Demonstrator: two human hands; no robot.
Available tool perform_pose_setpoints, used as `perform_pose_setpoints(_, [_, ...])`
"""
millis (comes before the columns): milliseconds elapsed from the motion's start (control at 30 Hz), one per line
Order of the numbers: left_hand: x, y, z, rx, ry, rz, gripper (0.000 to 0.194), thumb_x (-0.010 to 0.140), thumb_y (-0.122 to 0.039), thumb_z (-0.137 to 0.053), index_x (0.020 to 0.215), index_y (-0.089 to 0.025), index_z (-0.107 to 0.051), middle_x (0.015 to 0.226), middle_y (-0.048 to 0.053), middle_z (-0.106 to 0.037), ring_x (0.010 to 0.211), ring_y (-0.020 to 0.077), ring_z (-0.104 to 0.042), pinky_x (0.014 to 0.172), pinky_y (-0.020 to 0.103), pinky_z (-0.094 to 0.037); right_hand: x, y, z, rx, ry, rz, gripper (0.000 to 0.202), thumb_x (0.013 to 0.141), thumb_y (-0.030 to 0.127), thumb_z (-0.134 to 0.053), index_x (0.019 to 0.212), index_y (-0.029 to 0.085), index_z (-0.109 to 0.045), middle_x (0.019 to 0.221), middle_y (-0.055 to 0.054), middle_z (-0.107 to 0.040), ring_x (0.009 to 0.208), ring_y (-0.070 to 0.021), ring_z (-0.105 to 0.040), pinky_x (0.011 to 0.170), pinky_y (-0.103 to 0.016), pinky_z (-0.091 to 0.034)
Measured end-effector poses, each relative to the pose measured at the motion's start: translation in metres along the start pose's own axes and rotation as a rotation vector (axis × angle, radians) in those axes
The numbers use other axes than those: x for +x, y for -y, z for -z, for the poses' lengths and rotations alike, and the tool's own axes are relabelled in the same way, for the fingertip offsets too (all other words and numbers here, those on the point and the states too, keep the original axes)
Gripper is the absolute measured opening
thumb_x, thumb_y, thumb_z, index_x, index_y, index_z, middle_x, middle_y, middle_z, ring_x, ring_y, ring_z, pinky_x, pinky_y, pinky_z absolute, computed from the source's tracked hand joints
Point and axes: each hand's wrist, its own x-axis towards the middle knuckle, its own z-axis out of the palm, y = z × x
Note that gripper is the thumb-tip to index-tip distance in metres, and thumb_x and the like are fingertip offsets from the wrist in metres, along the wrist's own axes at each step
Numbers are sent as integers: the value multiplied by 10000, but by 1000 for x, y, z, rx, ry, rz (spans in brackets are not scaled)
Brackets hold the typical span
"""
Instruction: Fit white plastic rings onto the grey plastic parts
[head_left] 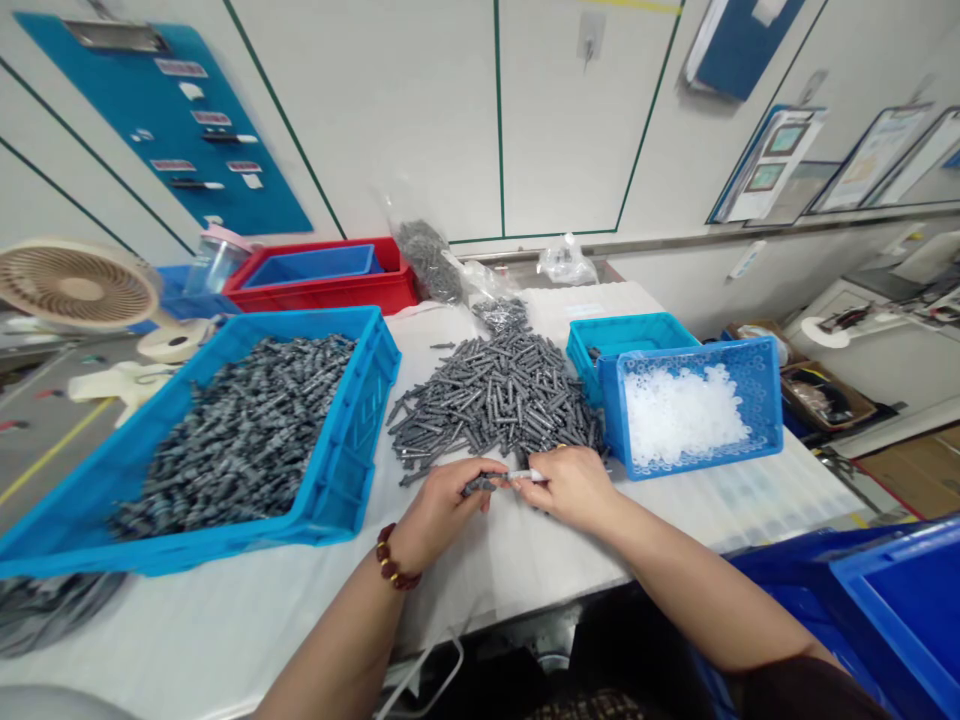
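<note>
In the head view my left hand has its fingers closed round a dark grey part just in front of a heap of grey parts. My right hand pinches a small white cylindrical piece, its end against the grey part between the two hands. To the right, a tilted blue bin holds many small clear-white rings. A large blue crate on the left is filled with dark grey parts.
A teal bin stands behind the tilted one. Behind the big crate are a red bin and a beige fan. Plastic bags lie at the back of the white-covered table. Dark blue bins stand at the lower right.
</note>
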Motion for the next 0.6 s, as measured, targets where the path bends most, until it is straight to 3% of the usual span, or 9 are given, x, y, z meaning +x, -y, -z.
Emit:
perform_pose_setpoints(233, [0, 5, 0, 2, -2, -12, 257, 776, -108, -455, 937, -169, -645, 611, -9, -645, 547, 111, -570, 599, 210, -445, 0, 4, -2, -26, -39, -118, 410, 800, 546, -478, 729, 186, -661, 702, -61, -686, 688, -187, -615, 558, -250, -284])
perform_pose_setpoints(400, [1, -2, 5, -35, -90, 92, 242, 778, -140, -455, 945, -175, -628, 729, 15, -693, 485, 95, -532, 542, 212, -441, 0, -1, -4, -49, -138, -115, 345, 817, 489, -478, 738, 188, -626, 691, -45, -670, 666, -172, -596, 567, -251, -286])
perform_pose_setpoints(500, [-1, -14, 25, 31, -267, 170, 197, 800, -208, -470, 918, -169, -623, 731, 17, -680, 521, 104, -543, 536, 206, -440, 1, -5, -5, -52, -201, -46, 207, 839, 348, -497, 767, 185, -601, 689, -29, -651, 680, -166, -582, 592, -252, -289])
perform_pose_setpoints(600, [-5, -22, 68, 243, -563, 240, 210, 815, -287, -473, 892, -163, -622, 714, 16, -654, 645, 138, -585, 629, 232, -464, 3, -8, -9, -54, -264, 52, 159, 868, 249, -482, 774, 177, -588, 726, -34, -637, 728, -170, -570, 636, -257, -309])
